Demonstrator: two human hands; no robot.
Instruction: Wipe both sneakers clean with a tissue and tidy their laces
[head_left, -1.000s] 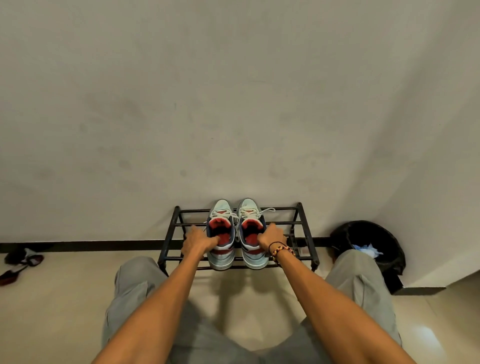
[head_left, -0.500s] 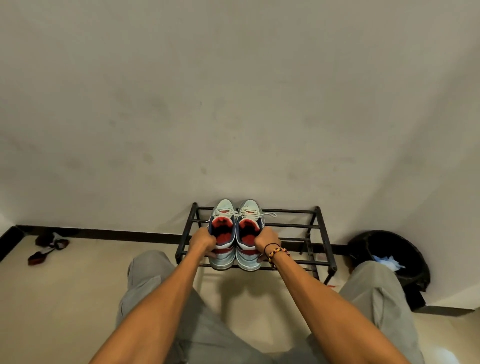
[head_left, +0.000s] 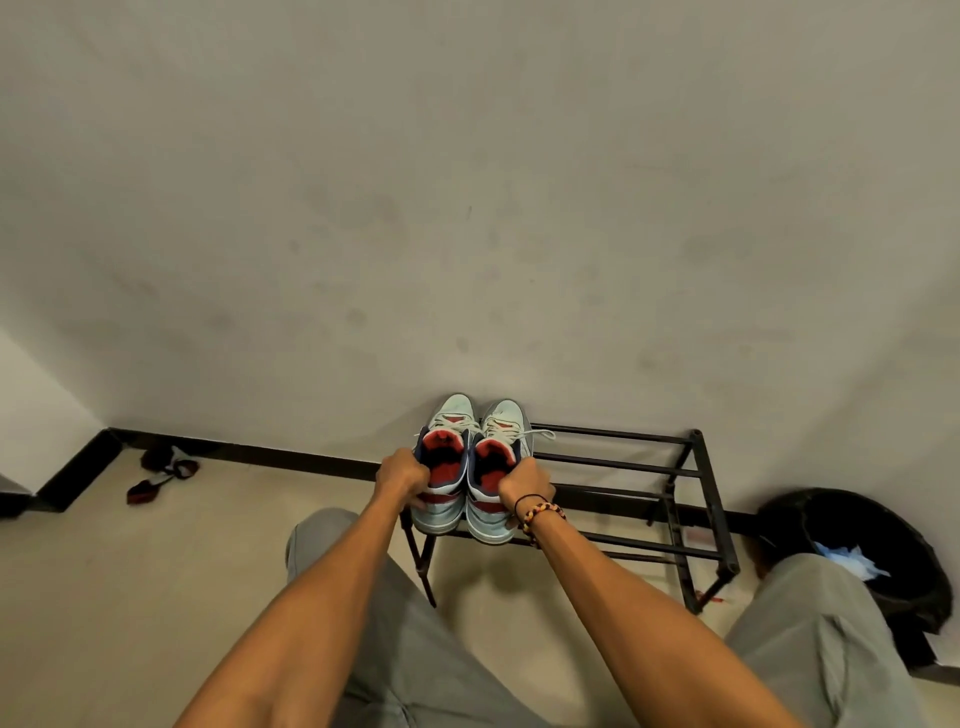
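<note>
Two pale mint sneakers with red linings and white laces stand side by side at the left end of a black metal shoe rack (head_left: 623, 462). My left hand (head_left: 401, 477) grips the left sneaker (head_left: 451, 415) at its heel collar. My right hand (head_left: 524, 486), with beaded bracelets at the wrist, grips the right sneaker (head_left: 506, 418) at its collar. A loose lace end (head_left: 540, 432) trails to the right over a rack bar. No tissue shows in either hand.
A black bin (head_left: 878, 551) with crumpled pale tissue (head_left: 847, 561) inside stands at the right, against the wall. A dark red sandal (head_left: 161, 475) lies on the beige floor at the left. My knees in grey trousers frame the rack. The wall is close behind.
Both hands have closed tighter on the sneakers' collars, and the pair now sits at the rack's left end instead of its middle. The view has swung left.
</note>
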